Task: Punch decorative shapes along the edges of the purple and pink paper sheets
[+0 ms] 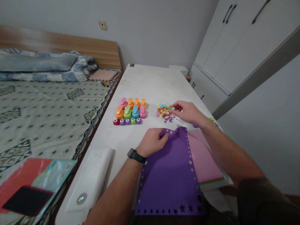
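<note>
A purple sheet (170, 175) with punched shapes along its edges stretches from the table towards my body. My left hand (153, 140), with a dark watch on the wrist, is closed on its far edge, where the sheet curls up. My right hand (185, 111) reaches over the right side of a pile of small colourful paper cut-outs (164, 111). Its thumb and fingers are bent with a gap between them, and I see nothing held there. Several purple cut-outs lie at the near side of the pile.
Colourful craft punches (127, 112) stand in rows left of the pile. Pink sheets (202, 156) lie stacked under my right forearm. A long white device (90, 178) rests on the table's left side. A bed (47, 118) borders the table, with a dark phone (27, 200) on folders.
</note>
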The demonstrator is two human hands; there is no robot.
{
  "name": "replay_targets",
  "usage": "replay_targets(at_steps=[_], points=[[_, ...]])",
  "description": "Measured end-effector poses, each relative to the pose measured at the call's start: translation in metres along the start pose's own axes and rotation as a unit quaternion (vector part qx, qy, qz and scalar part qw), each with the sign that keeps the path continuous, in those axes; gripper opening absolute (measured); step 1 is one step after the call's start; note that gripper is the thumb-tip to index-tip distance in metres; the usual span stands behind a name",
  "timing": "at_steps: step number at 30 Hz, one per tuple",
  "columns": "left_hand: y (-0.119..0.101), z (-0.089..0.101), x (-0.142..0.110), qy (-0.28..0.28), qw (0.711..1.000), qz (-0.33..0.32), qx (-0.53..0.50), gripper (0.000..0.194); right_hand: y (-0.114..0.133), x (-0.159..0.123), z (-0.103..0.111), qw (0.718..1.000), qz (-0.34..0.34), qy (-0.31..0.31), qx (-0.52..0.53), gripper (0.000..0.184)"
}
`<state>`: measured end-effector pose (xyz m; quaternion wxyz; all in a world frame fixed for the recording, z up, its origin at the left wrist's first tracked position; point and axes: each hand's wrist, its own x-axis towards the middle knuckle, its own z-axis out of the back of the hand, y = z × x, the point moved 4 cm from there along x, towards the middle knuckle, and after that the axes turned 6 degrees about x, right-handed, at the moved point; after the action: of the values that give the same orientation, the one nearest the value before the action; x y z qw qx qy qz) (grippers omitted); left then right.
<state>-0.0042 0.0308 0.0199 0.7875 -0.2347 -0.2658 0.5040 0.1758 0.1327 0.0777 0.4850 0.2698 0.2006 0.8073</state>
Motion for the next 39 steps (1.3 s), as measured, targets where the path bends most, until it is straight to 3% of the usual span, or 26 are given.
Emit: replay_targets(at_steps=[3, 8, 11, 16, 22, 25, 27, 29, 32, 35, 39], points=[[0.003, -0.001, 0.001, -0.003, 1.000, 0.005, 0.014, 0.036, -0.067, -0.016, 0.051, 0.989, -0.093, -0.024, -0.112, 0.034], [0.007, -0.002, 0.002, -0.017, 0.999, 0.022, 0.027, 0.037, -0.182, -0.049, 0.112, 0.937, -0.253, 0.029, -0.238, 0.040], [0.010, -0.001, 0.003, -0.029, 0.998, 0.039, 0.040, 0.038, -0.222, -0.070, 0.121, 0.921, -0.304, 0.070, -0.234, 0.042], [0.015, 0.000, 0.004, -0.051, 0.996, 0.049, 0.047, 0.037, -0.244, -0.087, 0.114, 0.912, -0.329, 0.087, -0.231, 0.036], [0.020, 0.000, 0.006, -0.052, 0.994, 0.068, 0.061, 0.036, -0.242, -0.080, 0.119, 0.912, -0.311, 0.035, -0.264, 0.021], [0.022, 0.001, 0.007, -0.056, 0.993, 0.078, 0.075, 0.037, -0.216, -0.077, 0.122, 0.931, -0.290, -0.057, -0.213, 0.026], [0.022, 0.001, 0.007, -0.061, 0.992, 0.080, 0.082, 0.037, -0.188, -0.077, 0.114, 0.956, -0.256, -0.109, -0.097, 0.029], [0.023, 0.001, 0.007, -0.065, 0.991, 0.079, 0.082, 0.037, -0.155, -0.076, 0.096, 0.968, -0.215, -0.105, 0.075, 0.031], [0.024, 0.000, 0.007, -0.069, 0.992, 0.077, 0.072, 0.037, -0.107, -0.076, 0.065, 0.950, -0.177, -0.040, 0.255, 0.033], [0.024, -0.001, 0.007, -0.066, 0.993, 0.078, 0.064, 0.038, -0.078, -0.076, 0.040, 0.922, -0.154, 0.001, 0.355, 0.032], [0.024, -0.001, 0.007, -0.060, 0.993, 0.082, 0.055, 0.040, -0.067, -0.074, 0.020, 0.902, -0.154, 0.030, 0.403, 0.033]])
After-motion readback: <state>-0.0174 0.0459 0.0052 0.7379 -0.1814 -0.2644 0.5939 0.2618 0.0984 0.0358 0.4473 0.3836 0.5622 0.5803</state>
